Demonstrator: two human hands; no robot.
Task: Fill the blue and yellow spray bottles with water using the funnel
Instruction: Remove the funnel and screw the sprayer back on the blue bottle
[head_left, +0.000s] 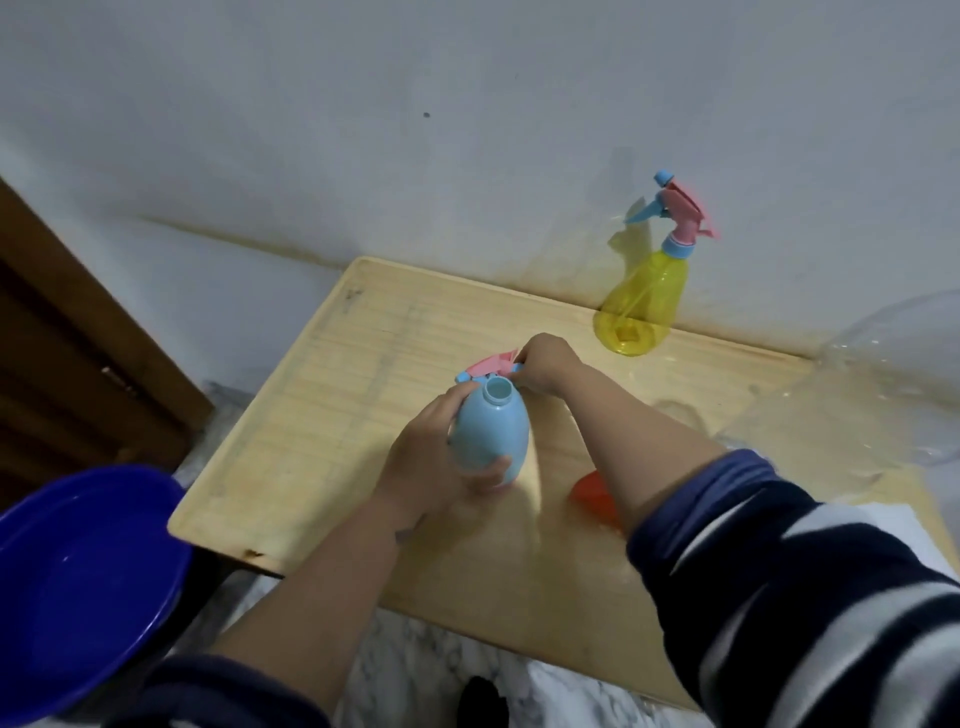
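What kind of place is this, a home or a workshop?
Probably a home, though this is not certain. A small wooden table stands against a stained plain wall, over a marble-patterned floor, with a wooden door at the left. A blue basin of water stands beside the table.

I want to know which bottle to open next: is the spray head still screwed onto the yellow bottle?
Yes, the yellow bottle stands capped by the wall with its pink and blue spray head on.
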